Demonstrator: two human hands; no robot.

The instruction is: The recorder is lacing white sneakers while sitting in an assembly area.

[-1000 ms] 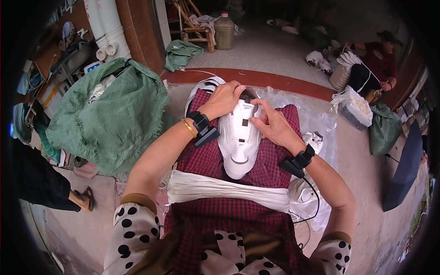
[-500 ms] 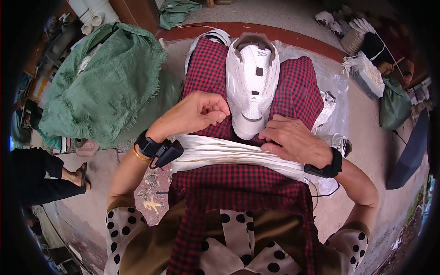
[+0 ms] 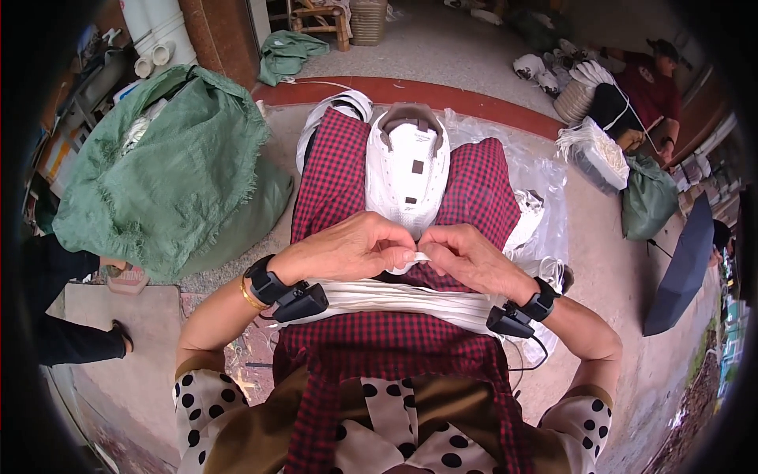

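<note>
A white shoe [image 3: 404,178] with a grey-brown lining stands between my knees, its toe toward me, with no lace in its front eyelets that I can see. Just above its toe my left hand [image 3: 353,246] and my right hand [image 3: 472,257] meet. The thumbs and fingers of both are closed on a short white end of shoelace [image 3: 419,257]. The rest of that lace is hidden by the hands. Across my lap, over a red-and-black checked apron [image 3: 335,166], lies a bundle of white shoelaces [image 3: 379,302]. Both wrists carry black strapped devices.
A big green woven sack [image 3: 170,182] stands at the left, a person's leg [image 3: 79,340] beside it. More white shoes [image 3: 351,101] lie beyond my left knee and on clear plastic sheeting [image 3: 545,162] at the right. Further right are a tub of laces [image 3: 596,154], a dark umbrella [image 3: 681,272] and a seated person [image 3: 651,91].
My hands have come together over the shoe's toe, and a white lace end now shows between the fingers. The view has tilted up. The foot at the left has shifted.
</note>
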